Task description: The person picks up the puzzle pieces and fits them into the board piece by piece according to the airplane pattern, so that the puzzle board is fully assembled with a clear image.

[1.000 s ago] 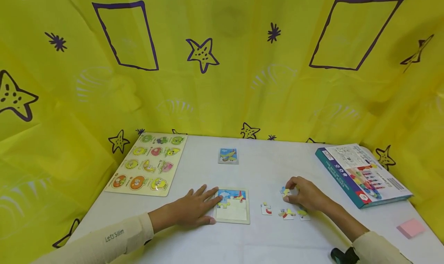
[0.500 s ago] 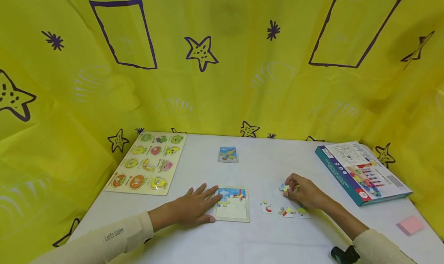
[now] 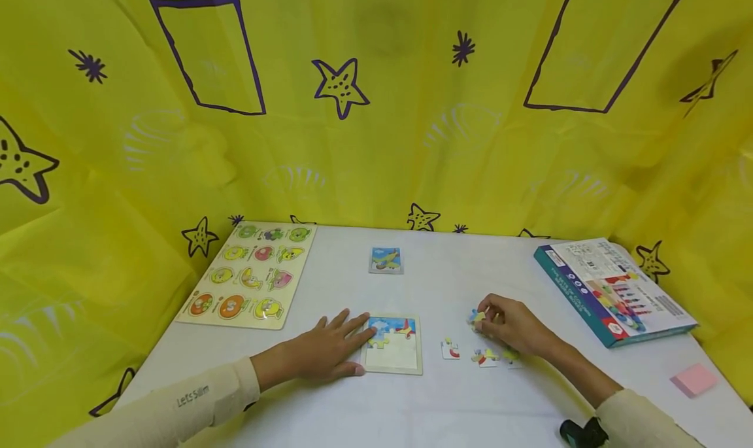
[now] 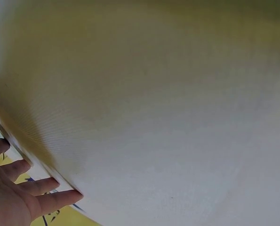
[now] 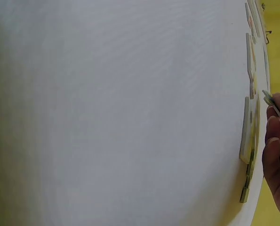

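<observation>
A square puzzle tray [image 3: 393,371] lies mid-table, its upper part filled with joined pieces of sky and plane, its lower part bare. Spread over its left edge is my left hand [image 3: 322,351], fingertips on the frame and the pieces; the left wrist view shows those fingers [image 4: 45,202] straight. My right hand [image 3: 514,324] pinches a blue-and-yellow puzzle piece [image 3: 474,316] between thumb and fingers; in the right wrist view the puzzle piece [image 5: 270,100] appears edge-on, raised off the table. Loose pieces lie below that hand: one with a red curve [image 3: 450,350], a red-yellow one [image 3: 485,358] and another beside it.
A small plane picture card [image 3: 385,260] lies behind the tray. To the left is a fruit puzzle board [image 3: 250,278]; at right a boxed set [image 3: 614,291] and a pink block [image 3: 694,380]. A yellow curtain [image 3: 376,147] hangs behind the white table.
The right hand has drawn the pinched piece slightly left, and its fingers have closed in around it. The left hand stays on the tray. The head view has tilted slightly.
</observation>
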`<state>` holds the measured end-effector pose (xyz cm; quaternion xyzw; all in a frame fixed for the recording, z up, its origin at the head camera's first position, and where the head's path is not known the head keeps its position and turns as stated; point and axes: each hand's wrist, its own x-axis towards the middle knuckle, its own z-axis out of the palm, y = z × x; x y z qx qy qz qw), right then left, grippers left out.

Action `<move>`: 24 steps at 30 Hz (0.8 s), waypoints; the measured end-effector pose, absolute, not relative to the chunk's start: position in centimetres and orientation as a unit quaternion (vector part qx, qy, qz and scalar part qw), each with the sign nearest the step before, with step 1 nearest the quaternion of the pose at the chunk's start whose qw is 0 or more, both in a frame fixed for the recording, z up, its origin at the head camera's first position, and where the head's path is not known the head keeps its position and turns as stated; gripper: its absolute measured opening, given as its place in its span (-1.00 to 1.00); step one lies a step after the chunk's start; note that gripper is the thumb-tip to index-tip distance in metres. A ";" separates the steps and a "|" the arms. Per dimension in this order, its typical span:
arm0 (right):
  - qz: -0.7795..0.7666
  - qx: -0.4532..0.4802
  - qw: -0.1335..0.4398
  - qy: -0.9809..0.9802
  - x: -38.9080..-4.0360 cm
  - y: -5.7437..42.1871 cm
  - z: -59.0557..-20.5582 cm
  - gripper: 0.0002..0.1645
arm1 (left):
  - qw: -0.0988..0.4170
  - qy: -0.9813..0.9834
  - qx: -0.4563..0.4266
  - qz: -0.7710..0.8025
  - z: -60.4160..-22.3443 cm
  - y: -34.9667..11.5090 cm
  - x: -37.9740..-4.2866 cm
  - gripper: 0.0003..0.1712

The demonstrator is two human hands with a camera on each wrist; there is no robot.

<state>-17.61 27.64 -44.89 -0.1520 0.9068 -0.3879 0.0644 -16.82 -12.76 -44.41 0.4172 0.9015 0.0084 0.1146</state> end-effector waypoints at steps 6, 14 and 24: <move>-0.398 -0.152 0.060 0.903 -17.5 27.2 -44.7 -0.75 | 0.119 0.901 0.417 0.010 -44.4 -12.7 -16.8 -0.16; -0.419 -0.164 0.085 0.889 -17.1 25.5 -44.4 -0.77 | 0.117 0.901 0.417 0.017 -44.3 -12.8 -16.7 -0.16; -0.437 -0.182 0.103 0.875 -16.8 23.6 -43.6 -0.73 | 0.117 0.901 0.419 0.016 -43.9 -12.7 -16.6 -0.17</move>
